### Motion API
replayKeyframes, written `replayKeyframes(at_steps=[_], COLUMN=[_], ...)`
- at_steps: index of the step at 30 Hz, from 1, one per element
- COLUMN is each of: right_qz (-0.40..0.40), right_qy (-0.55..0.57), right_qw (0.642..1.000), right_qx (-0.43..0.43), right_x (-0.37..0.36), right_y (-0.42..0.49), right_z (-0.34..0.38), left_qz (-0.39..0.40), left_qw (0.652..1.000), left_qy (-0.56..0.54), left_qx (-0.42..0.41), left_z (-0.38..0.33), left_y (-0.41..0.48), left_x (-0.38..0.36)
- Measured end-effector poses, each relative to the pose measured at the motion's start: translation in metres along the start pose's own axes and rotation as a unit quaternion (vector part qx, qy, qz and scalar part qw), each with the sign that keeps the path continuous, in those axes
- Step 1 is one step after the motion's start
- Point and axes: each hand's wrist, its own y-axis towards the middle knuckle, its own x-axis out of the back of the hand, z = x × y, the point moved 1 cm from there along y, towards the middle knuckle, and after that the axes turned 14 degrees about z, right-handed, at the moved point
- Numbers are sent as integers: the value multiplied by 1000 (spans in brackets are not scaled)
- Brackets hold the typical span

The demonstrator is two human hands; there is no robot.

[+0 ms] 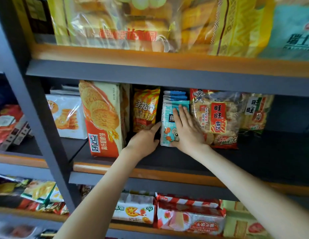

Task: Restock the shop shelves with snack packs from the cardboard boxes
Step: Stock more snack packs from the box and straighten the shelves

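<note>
On the middle shelf, pretty much dead centre, there's the teal snack pack with a cartoon mouse on it. It stands upright, long axis straight up and down, printed front facing out toward the aisle. It's the front one of a row. I can count at least two more top edges of the same pack peeking up behind it, but can't say exactly how many.

Both hands are on it. The right hand lies flat against the front of the pack, fingers straight and close together, pressing rather than grabbing. The left hand is at the pack's left edge, its fingers straight too, poking into the dark gap beside it.

Neighbours:
- One orange finger-biscuit pack just left of the gap.
- One tall orange-and-cream biscuit pack further left.
- One white pack at the far left.
- Two rice cracker bags on the right. The red-labelled one touches the teal pack, and the green-trimmed one is beside that.
</note>
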Motion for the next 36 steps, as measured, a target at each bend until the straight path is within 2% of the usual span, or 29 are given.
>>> replayKeyframes(at_steps=[7, 9, 11, 15, 18, 20, 22, 26, 29, 32, 36], right_qz=[-41, -32, -60, -134, -74, 0, 99, 291, 372, 443, 517], right_qy=[27, 68, 111, 266, 345, 389, 412, 349, 292, 235, 172], right_qw=[999, 997, 989, 929, 877, 841, 807, 775, 765, 740, 700], right_qx=[-4, 21, 72, 220, 326, 376, 410, 440, 437, 449, 462], right_x=[0, 7, 13, 4, -23, -46, -72, -134, -179, -223, -286], right_y=[-10, -24, -47, -96, -124, -140, -154, -183, -204, -232, -275], right_z=[10, 18, 35, 88, 141, 179, 216, 298, 364, 433, 536], left_qz=[-49, -87, -158, -302, -371, -368, -317, -267, -225, -181, -185], left_qw=[998, 995, 984, 940, 902, 871, 828, 691, 597, 516, 396], left_qy=[-11, -36, -77, -149, -133, -152, -194, -312, -371, -404, -460], left_qx=[27, 32, 19, 48, 175, 289, 419, 595, 675, 733, 773], left_z=[-10, -11, -11, -4, 7, 21, 37, 67, 82, 103, 144], left_y=[-20, -39, -66, -138, -202, -246, -292, -395, -470, -536, -616], left_x=[-9, -11, -16, -39, -68, -95, -130, -215, -279, -334, -401])
